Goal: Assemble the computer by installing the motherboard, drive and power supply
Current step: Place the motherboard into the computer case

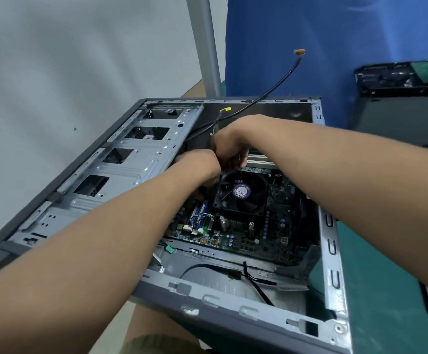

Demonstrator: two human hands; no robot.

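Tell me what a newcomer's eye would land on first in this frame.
The left hand and right hand meet at the centre of the frame, close together beside the black cooler fan on the motherboard. Around them lies the open grey computer case, and a loose black cable arcs up from it against the blue backdrop.

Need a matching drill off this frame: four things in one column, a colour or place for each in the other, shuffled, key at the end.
Things:
1. cooler fan
2. loose cable
3. drive cage
4. table mat

Colour or place:
A. bare silver metal, open bays
B. teal green, under the case
C. black, purple label on the hub
D. black, brown plug up in the air above the case

Pairs: 1-C, 2-D, 3-A, 4-B
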